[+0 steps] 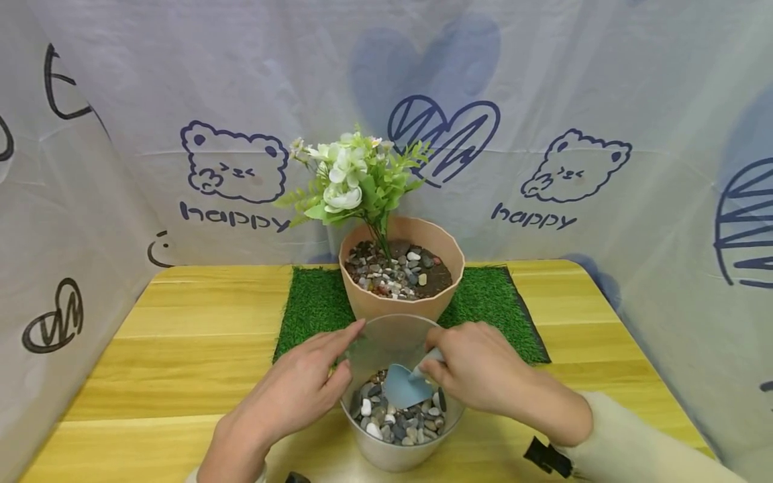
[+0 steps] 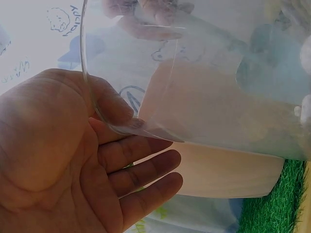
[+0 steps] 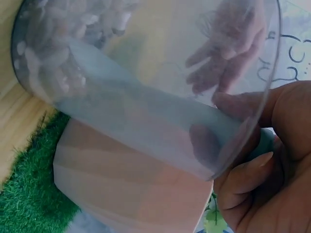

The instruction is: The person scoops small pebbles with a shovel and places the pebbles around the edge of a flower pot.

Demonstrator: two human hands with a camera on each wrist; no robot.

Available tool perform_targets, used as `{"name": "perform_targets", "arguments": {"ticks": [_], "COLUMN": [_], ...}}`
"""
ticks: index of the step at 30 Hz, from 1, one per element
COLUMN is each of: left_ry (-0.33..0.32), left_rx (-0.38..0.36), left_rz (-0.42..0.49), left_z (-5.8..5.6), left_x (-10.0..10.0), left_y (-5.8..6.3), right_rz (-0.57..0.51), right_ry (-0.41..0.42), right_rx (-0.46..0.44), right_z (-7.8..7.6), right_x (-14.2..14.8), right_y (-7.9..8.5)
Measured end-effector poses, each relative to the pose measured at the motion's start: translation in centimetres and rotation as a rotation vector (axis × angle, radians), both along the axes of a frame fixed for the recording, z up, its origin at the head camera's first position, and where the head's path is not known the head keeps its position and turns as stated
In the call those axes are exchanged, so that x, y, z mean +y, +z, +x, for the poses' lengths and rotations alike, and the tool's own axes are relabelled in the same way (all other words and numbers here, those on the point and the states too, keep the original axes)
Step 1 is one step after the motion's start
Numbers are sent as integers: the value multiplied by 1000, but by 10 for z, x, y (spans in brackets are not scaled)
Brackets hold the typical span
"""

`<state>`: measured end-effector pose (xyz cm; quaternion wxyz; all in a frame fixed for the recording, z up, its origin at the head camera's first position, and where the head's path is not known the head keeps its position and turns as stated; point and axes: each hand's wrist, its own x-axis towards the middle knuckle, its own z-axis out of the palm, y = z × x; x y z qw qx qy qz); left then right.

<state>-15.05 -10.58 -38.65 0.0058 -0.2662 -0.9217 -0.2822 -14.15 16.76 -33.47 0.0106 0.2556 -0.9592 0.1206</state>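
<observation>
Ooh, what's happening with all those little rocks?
Someone is using a small blue shovel. Their right hand grips its handle, and its blade is inside a see-through tub, at the pebbles. Their left hand is at the tub's rim, fingers mostly straight. Behind the tub, a peach pot with white flowers and some pebbles stands on a green grassy mat.

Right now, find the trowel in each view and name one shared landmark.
Head: trowel just right of centre, low, blade inside the bucket.
Left wrist: trowel at upper right, blurred through the bucket's wall.
Right wrist: trowel slants from upper left to the right hand, seen through the bucket.
Shared landmark: mat, behind the bucket in head, lower right in left wrist, lower left in right wrist.
</observation>
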Motion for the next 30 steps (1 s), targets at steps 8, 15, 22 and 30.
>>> {"name": "perform_targets", "arguments": {"ticks": [8, 15, 22, 30], "left_ry": [-2, 3, 7, 8], "left_rx": [4, 9, 3, 3], "left_rz": [-2, -4, -6, -6], "left_z": [0, 0, 0, 0], "left_x": [-1, -2, -3, -2], "left_y": [0, 0, 0, 1], "right_rz": [-73, -82, -131, -189], "right_ry": [-1, 2, 3, 12], "right_rx": [-184, -260, -329, -406], "right_z": [-4, -7, -9, -12], "right_x": [4, 5, 6, 10], "right_y": [13, 16, 14, 16]}}
